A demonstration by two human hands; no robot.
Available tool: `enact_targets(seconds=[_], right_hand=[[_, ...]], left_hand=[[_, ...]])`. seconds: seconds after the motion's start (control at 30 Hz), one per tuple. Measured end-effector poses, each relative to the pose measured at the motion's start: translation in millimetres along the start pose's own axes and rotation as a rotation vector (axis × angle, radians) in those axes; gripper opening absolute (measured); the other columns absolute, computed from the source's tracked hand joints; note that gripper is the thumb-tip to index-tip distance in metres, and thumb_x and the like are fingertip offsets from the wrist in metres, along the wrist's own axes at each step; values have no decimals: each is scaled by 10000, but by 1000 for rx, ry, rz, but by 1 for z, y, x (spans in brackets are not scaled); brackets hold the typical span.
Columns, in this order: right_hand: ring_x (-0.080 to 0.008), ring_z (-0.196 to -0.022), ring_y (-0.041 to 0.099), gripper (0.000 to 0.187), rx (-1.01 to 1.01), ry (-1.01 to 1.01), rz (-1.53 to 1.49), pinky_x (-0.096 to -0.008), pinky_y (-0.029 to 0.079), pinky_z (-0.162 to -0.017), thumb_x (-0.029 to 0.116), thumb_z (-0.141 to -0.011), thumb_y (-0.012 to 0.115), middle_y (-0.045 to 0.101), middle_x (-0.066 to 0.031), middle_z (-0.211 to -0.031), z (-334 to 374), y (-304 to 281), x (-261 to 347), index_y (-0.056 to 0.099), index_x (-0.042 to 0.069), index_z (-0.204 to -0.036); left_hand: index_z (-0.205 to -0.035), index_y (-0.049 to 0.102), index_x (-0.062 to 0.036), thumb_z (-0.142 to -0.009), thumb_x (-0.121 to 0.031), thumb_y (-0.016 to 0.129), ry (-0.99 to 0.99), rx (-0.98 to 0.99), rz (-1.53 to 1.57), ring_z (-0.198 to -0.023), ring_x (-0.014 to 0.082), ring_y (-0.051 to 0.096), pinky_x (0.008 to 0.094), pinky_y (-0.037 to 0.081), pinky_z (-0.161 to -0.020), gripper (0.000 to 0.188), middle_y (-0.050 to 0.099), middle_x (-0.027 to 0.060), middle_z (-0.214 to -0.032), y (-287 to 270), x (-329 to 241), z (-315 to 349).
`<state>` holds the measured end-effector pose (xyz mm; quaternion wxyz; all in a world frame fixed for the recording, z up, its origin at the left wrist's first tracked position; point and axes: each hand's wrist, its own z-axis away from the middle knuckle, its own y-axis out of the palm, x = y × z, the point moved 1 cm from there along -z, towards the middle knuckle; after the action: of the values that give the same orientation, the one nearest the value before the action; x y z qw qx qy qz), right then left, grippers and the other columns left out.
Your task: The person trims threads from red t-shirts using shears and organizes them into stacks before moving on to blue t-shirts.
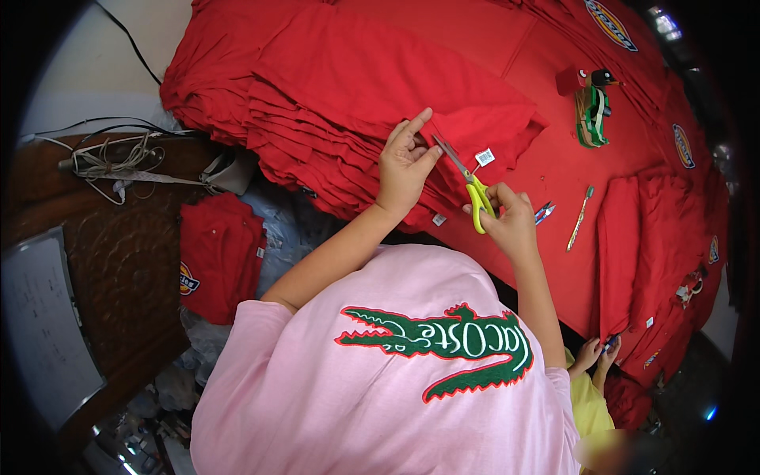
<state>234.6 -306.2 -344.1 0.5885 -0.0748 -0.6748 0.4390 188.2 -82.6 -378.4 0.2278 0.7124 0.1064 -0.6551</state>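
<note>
Over the near edge of a large pile of red garments (317,87), my left hand (404,166) has its index finger and thumb spread apart, with the other fingers partly curled. A pair of scissors (477,196) with yellow-green handles is in my right hand (512,223). Its blades point up and left, and their tips lie between my left index finger and thumb. Beside the blades is a white tag (484,157) on the red cloth. Whether my left fingers touch the fabric or a thread is hard to see.
Blue-handled snippers (544,212) and a thin patterned pen-like stick (580,218) lie at right. Farther off sits a green and white bundle (592,115). Folded red garments (653,237) are at far right, near another person's hands (594,355). Cables (119,162) and red cloth (222,253) are at left.
</note>
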Motion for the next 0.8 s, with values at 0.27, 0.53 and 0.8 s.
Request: enact_targets(seconds=[0.27,0.53,0.8], right_hand=[[-215,-636,579,309,-13,-94,61,-356,418,-792,224,-735,891,669,-44,-700,-10,2,4,697,67,-918],[-182,-704,483,367,112,33,-35,-354,405,-793,300,-760,938,629,-9,-714,-7,7,-6,677,69,-877],[-226,-596,518,366,-5,-121,48,-369,426,-757,268,-706,942,632,-60,-661,-22,8,13,699,48,-869]], left_hand=[[-1648,339,-50,-865,220,677,0,74,11,-1017,69,583,225,567,-914,895,443,13,-1308,3,-13,11],[-1618,391,-25,-892,189,684,104,32,-182,-1044,80,598,239,559,-951,811,465,17,-1316,-8,3,7],[-1640,337,-41,-871,228,651,34,-3,16,-1119,107,599,250,560,-969,873,438,41,-1404,-7,-11,6]])
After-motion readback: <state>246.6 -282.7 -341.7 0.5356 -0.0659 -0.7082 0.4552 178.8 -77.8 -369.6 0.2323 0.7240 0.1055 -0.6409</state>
